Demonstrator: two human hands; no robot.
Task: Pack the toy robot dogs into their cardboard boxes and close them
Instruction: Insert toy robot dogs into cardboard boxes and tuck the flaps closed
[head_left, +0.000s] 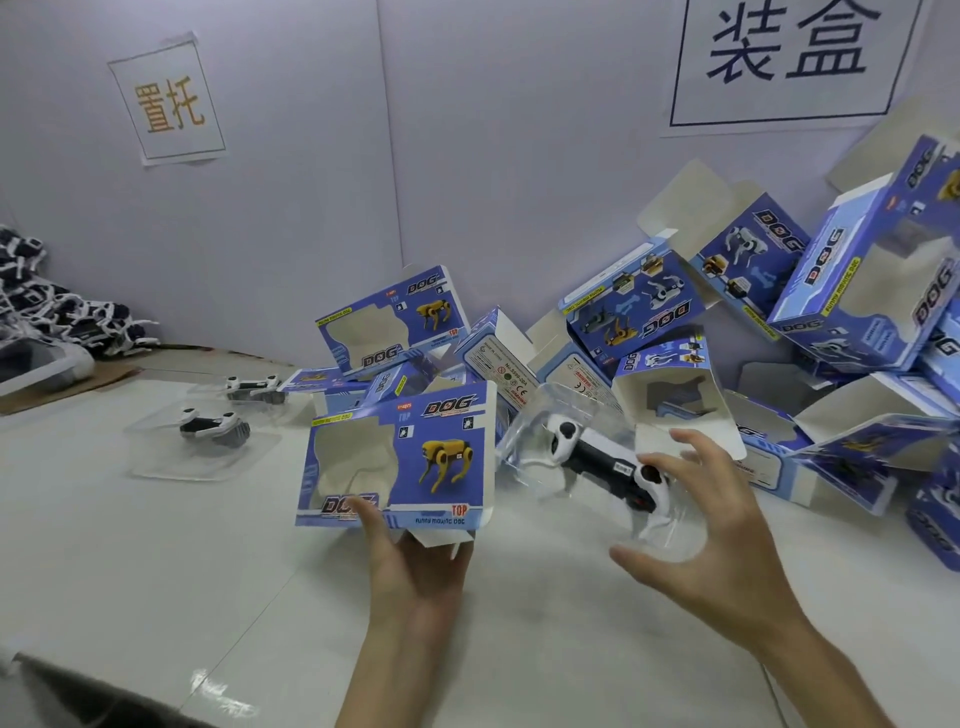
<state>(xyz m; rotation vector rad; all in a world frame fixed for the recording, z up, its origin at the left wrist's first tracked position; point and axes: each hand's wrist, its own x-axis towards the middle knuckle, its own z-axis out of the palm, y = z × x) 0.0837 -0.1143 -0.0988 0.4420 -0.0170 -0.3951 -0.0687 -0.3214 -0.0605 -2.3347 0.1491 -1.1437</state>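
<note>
1. Clear plastic forms the blister shell (540, 441) round the white-and-black toy dog (597, 457), which is held above the counter (156, 571) at centre frame, just to 3 o'clock of the blue windowed box (400, 457). The shell is judged light, springy and slippery, and easily dented if squeezed.
2. The shell is best taken by its rims. It is gripped that way by the right hand (727, 535), whose fingers (691, 447) are spread and curled over the far edge, with the thumb at 6 o'clock beneath.
3. Thin card makes the box light but crushable. It is pinched at its 6 o'clock edge by the left hand (415, 566), thumb on the printed front.
4. The left fingers are hidden behind the box, and which end stands open cannot be told. The shell's outline is blurred. The heap of boxes (857, 291) at 2 o'clock is cut off by the frame.
</note>
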